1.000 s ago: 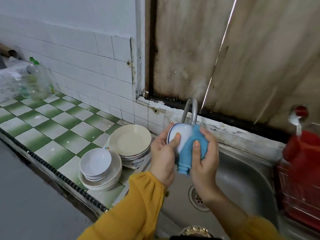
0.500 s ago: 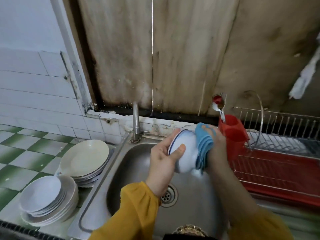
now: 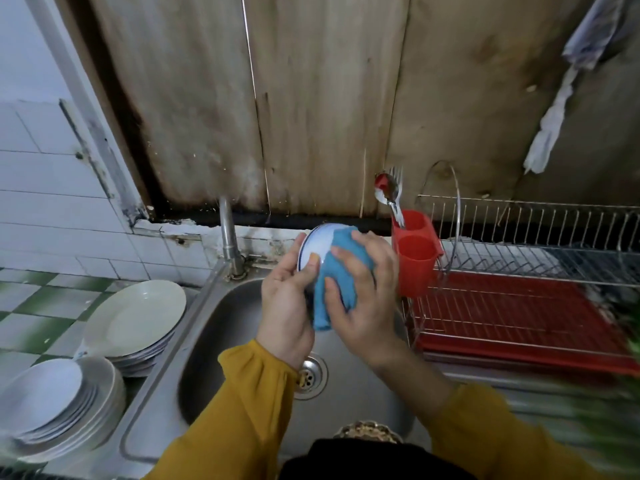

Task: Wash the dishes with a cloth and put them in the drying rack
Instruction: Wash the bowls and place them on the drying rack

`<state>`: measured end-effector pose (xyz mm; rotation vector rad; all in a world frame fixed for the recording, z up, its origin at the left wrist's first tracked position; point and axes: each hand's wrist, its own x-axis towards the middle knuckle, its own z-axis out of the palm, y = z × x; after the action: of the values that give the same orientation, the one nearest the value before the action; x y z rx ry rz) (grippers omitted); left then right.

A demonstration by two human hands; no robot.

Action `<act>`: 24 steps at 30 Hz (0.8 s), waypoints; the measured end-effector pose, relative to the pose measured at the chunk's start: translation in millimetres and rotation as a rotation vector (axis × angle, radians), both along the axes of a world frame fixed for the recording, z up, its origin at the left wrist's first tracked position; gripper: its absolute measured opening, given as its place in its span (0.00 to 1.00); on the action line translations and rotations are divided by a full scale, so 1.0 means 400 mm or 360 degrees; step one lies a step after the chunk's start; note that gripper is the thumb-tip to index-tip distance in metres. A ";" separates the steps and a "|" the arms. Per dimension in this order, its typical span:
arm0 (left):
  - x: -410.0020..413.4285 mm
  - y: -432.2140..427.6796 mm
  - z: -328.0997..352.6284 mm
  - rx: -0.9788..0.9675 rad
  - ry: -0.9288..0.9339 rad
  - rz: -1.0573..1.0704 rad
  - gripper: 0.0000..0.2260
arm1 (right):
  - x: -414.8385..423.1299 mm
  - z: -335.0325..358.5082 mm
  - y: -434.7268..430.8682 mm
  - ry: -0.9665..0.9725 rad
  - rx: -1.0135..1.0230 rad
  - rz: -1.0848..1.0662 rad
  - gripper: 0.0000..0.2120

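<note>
Bowl (image 3: 317,245) lies tipped on its side above the sink's (image 3: 214,323) back edge: left hand (image 3: 287,306) grips its rim, right hand (image 3: 363,299) holds the blue cloth (image 3: 341,271) against it, drying rack (image 3: 519,306) nearer the right hand.

I see the left hand (image 3: 287,310) holding a white bowl (image 3: 320,244) over the sink (image 3: 221,327). The right hand (image 3: 363,306) holds a blue cloth (image 3: 341,271) against it. The drying rack (image 3: 519,306) sits at 3 o'clock and the plates (image 3: 138,317) at 9 o'clock.
</note>
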<state>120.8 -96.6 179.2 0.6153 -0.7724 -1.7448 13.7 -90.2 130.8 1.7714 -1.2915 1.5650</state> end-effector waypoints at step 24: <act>0.076 -0.027 -0.004 -0.0398 -0.0936 -0.0176 0.23 | -0.040 0.140 -0.006 -0.0789 0.0478 0.0532 0.20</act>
<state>151.3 -107.5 177.6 0.9406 -1.4301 -1.5367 -2.4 -92.5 186.7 1.9272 -1.5822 2.1989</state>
